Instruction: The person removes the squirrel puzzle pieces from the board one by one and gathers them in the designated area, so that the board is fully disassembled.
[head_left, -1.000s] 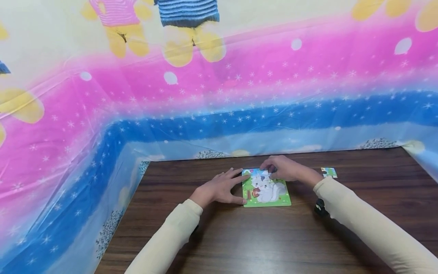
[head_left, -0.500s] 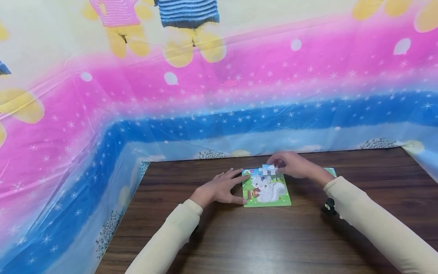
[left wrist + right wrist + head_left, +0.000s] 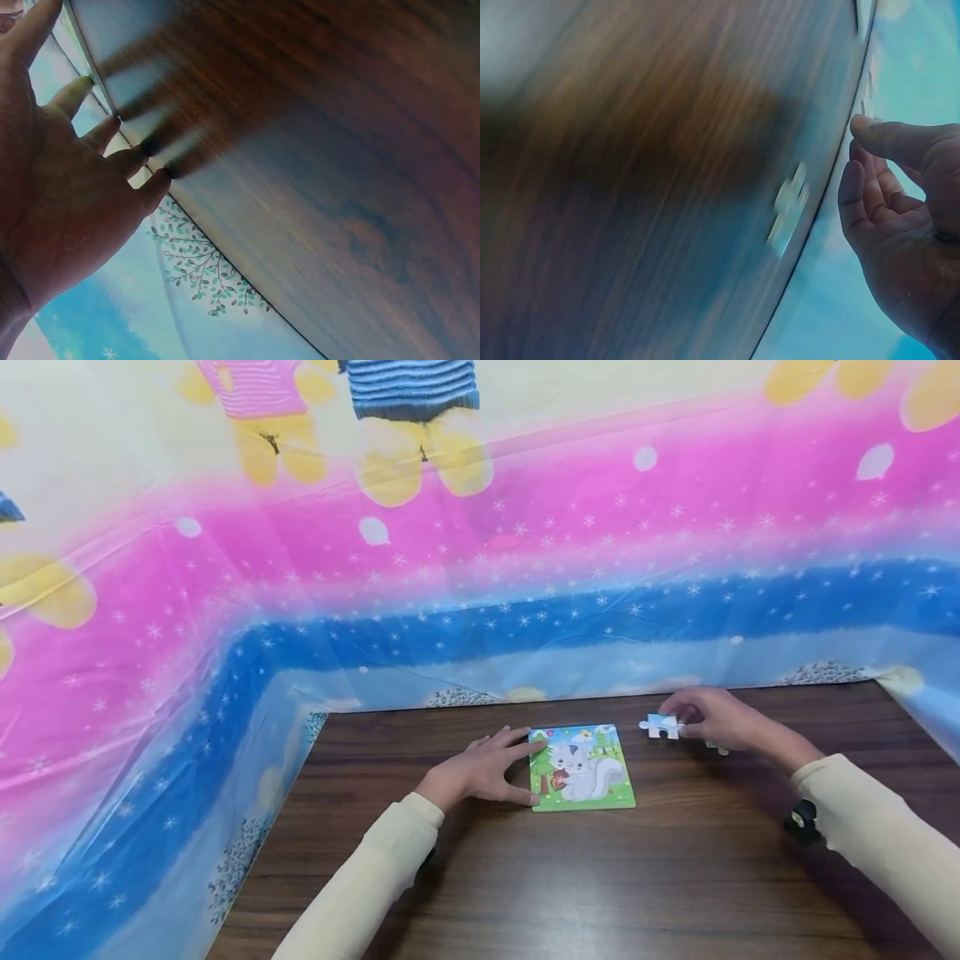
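A square jigsaw puzzle (image 3: 592, 781) with a white squirrel holding a nut on a green and blue scene lies flat on the table. My left hand (image 3: 483, 770) rests at its left edge, fingers spread and fingertips over the border; in the left wrist view the left hand (image 3: 71, 165) shows its straight fingers. To the right of the puzzle, my right hand (image 3: 716, 718) pinches a blue and white jigsaw piece (image 3: 662, 727) between thumb and fingers, held just off the puzzle. Edge-on and blurred, that piece shows above the right hand (image 3: 900, 202) in the right wrist view.
Another loose jigsaw piece (image 3: 717, 748) lies on the wooden table (image 3: 570, 885), mostly hidden behind the right hand; the right wrist view shows this loose piece (image 3: 787, 214) near the table's far edge. A patterned pink and blue cloth (image 3: 480, 577) hangs along the back and left.
My right hand has lifted the blue and white piece from the puzzle's top part and carried it to the right. The left hand has stayed in place.
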The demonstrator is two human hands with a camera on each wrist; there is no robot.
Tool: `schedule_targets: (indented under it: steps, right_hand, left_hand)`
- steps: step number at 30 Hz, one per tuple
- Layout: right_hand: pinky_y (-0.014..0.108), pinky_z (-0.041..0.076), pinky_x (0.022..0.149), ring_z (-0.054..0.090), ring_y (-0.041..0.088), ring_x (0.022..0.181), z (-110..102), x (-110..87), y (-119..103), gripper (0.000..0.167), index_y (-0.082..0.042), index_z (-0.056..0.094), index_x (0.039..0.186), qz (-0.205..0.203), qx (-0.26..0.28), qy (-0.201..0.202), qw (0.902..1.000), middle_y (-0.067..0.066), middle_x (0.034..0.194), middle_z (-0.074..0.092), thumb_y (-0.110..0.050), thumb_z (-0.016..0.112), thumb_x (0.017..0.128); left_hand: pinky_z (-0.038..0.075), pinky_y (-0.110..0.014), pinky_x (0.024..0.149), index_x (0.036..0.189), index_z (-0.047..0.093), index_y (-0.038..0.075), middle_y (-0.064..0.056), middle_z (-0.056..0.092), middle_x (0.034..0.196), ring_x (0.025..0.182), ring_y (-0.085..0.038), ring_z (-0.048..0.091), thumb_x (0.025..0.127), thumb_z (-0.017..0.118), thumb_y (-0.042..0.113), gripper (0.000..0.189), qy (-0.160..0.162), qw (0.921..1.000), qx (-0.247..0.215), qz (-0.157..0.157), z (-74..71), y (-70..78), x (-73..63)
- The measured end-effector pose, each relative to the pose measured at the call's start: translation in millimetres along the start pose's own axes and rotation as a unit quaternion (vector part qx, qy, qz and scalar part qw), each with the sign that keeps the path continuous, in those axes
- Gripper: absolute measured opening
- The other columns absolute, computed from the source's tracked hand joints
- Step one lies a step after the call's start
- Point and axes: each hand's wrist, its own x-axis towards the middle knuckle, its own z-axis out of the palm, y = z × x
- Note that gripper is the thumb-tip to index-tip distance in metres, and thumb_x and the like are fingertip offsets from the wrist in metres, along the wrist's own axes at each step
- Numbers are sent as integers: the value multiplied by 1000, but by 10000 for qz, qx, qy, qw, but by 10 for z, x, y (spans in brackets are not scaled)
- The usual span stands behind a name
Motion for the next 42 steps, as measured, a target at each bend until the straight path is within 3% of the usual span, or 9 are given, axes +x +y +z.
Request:
schedule_targets:
  steps: [8, 13, 22, 28, 36, 42]
  right_hand:
    - [39, 58, 81, 70, 24, 100, -59, -131, 157, 35, -4, 72, 124, 257, -160, -289, 9991, 13, 117, 73, 3, 76, 90]
    - [43, 56, 81, 69, 26, 101, -45, -134, 190, 33, -4, 72, 122, 224, -326, -504, 9979, 12, 114, 73, -1, 78, 91]
    - [47, 55, 85, 68, 29, 107, -31, -163, 237, 32, -7, 73, 122, 200, -443, -491, 9976, 12, 118, 72, 1, 76, 91]
    - [57, 55, 93, 66, 36, 116, -82, -164, 185, 32, -9, 74, 122, 153, -446, -482, 9977, 15, 125, 70, 1, 76, 92]
    - [63, 51, 106, 62, 44, 128, -71, 16, 80, 41, -3, 70, 131, -144, -376, -345, 9986, 17, 132, 71, 5, 70, 91]
    - [62, 51, 109, 61, 42, 132, 96, 205, -133, 37, -4, 69, 135, -82, -218, -186, 9996, 17, 136, 70, -3, 67, 98]
  left_hand:
    - [16, -66, 131, 169, 24, 39, 0, 11, 181, 168, -34, 5, 94, 70, 64, 91, -4, 10000, 50, 52, 12, 4, 17]
    - [16, -66, 131, 169, 23, 40, 1, 9, 181, 168, -33, 5, 95, 69, 65, 91, -37, 9999, 75, 59, 26, 9, 31]
    - [15, -67, 131, 169, 22, 41, 3, 8, 181, 168, -32, 4, 94, 70, 64, 92, -77, 9999, 10, 95, 47, 17, 53]
    - [14, -67, 131, 169, 23, 42, 3, 8, 181, 168, -32, 3, 94, 70, 65, 92, -41, 9999, -19, 98, 26, 12, 58]
    - [16, -67, 131, 169, 22, 42, 3, 8, 181, 169, -31, 4, 94, 69, 65, 92, -22, 10000, 3, 12, 13, -20, 41]
    - [16, -65, 132, 172, 18, 31, 2, 12, 181, 168, -31, 6, 94, 70, 65, 100, 58, 9999, -127, 25, 17, -34, 40]
